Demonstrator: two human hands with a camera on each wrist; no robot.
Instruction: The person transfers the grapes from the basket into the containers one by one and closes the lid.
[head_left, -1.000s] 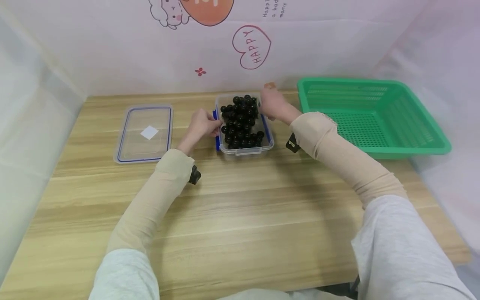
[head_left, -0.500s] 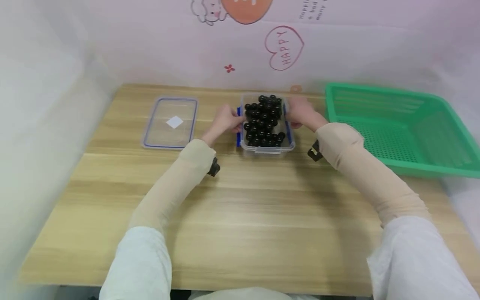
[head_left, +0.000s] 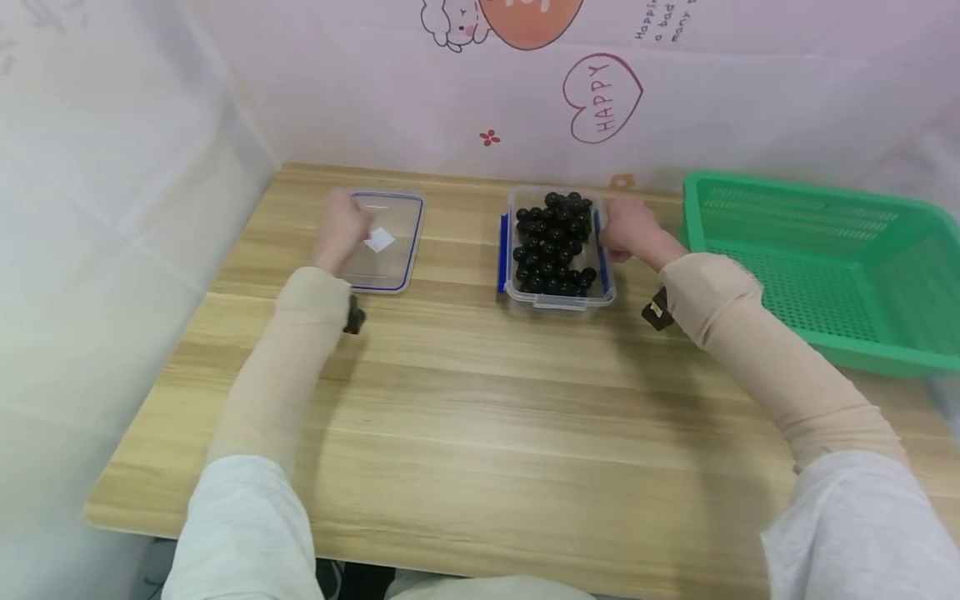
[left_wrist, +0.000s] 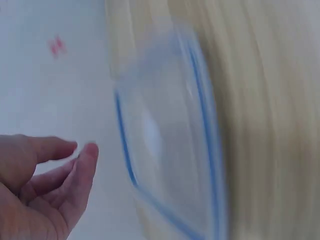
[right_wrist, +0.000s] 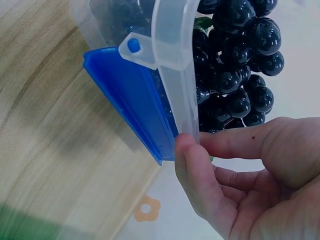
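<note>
Clear container (head_left: 576, 303) stands on the table (head_left: 487, 433), slightly past 12 o'clock from the person, loaded with dark grapes (head_left: 553, 242). Right hand (head_left: 628, 227) pinches its rim at the 3 o'clock side, beside a blue latch (right_wrist: 135, 100). Left hand (head_left: 343, 225) is at 11 o'clock, over the 9 o'clock edge of the lid (head_left: 393, 268); its fingers are loosely curled and grip nothing visible.

Hazards, as judged from this state:
1. Slipping lid. It appears to lie flat; its thin edge offers little purchase and could slide from the fingertips.
2. Poor seating. Grapes seem to crest above the rim; a lid lowered onto them could ride up.
3. Obstruction. Fingers left at 3 o'clock could be trapped beneath the lid edge.
4. Rotation. Nothing braces the container's 9 o'clock side; an uneven pull could swivel or tilt it.
</note>
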